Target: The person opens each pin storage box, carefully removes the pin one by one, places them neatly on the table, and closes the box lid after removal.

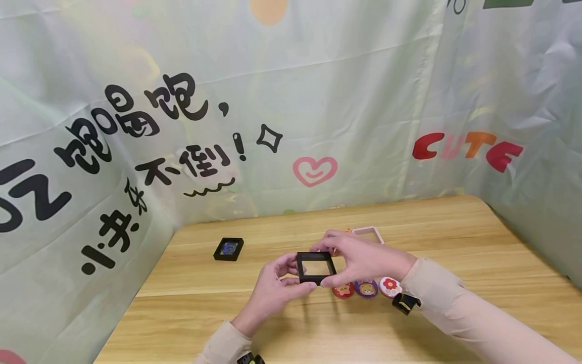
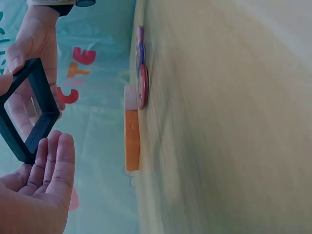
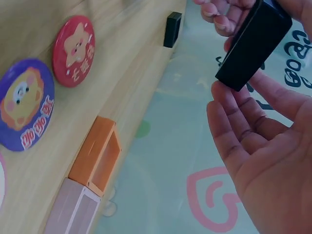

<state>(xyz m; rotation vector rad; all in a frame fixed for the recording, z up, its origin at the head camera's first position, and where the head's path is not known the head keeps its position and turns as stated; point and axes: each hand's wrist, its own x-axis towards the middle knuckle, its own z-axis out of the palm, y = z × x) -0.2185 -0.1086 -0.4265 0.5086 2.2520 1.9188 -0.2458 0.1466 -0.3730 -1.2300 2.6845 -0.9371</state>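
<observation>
A pale green curtain (image 1: pixel 359 121) printed with black characters, a pink heart and the word CUTE hangs behind and beside the wooden surface (image 1: pixel 182 313); above that surface the black frame (image 1: pixel 313 279) is held in the air between the fingers of both hands, tilted, with wood showing through its middle; the right hand (image 1: pixel 362 257) has its fingers at the frame's far edge and its thumb at the near right corner, parted just enough to span it and gripping it; the left hand (image 1: pixel 275 289) holds the frame's left side between fingers and thumb, the fingers fairly straight and moderately apart from the thumb; a second black frame (image 1: pixel 226 257), with something blue inside, lies well to the left; beyond the right hand sit a pink frame (image 3: pixel 63 204) and an orange frame (image 3: pixel 90 152), end to end; nearer the person lie three round badges in a row: red (image 1: pixel 343 290), purple (image 1: pixel 366 288) and white with a red flower (image 1: pixel 390 286).
</observation>
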